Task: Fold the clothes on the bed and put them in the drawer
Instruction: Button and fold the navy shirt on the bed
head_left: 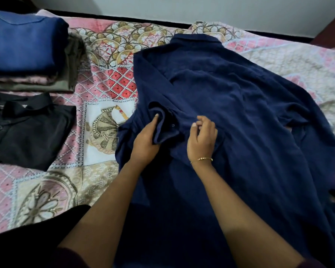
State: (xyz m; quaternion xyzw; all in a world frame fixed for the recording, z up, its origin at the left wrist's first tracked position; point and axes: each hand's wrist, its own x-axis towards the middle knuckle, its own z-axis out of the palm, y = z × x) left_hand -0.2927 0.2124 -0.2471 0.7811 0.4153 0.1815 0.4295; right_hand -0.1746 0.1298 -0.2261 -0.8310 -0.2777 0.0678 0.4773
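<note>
at your far left a folded blue garment [21,41] sits on top of a small stack, with a pink layer and an olive garment [71,70] showing beneath it; the stack runs off the left edge of the view. just nearer you lies a folded black shirt [29,130], collar up, also cut by the left edge. between that shirt and the next garment the patterned bedspread [104,78] is bare, a strip of open room that widens toward you.

your left hand [146,141] comes next. its fingers are tucked under a bunched cuff or fold of the navy shirt [230,105], thumb on top, so it is pinching that cloth; a small button shows just right of it. your right hand [202,138] hovers just beside, fingers loosely curled and slightly apart, thumb and forefinger near each other above the fabric; you cannot tell whether they grip anything. a thin gold bracelet [201,159] rings that wrist.

the navy shirt lies spread back-up on the bed, collar toward the far wall, its left side folded inward along a straight edge, its right sleeve trailing out toward the right. its hem runs under your forearms and off the bottom edge. beyond the sleeve, the bedspread shows pale and bare up to the right edge.
</note>
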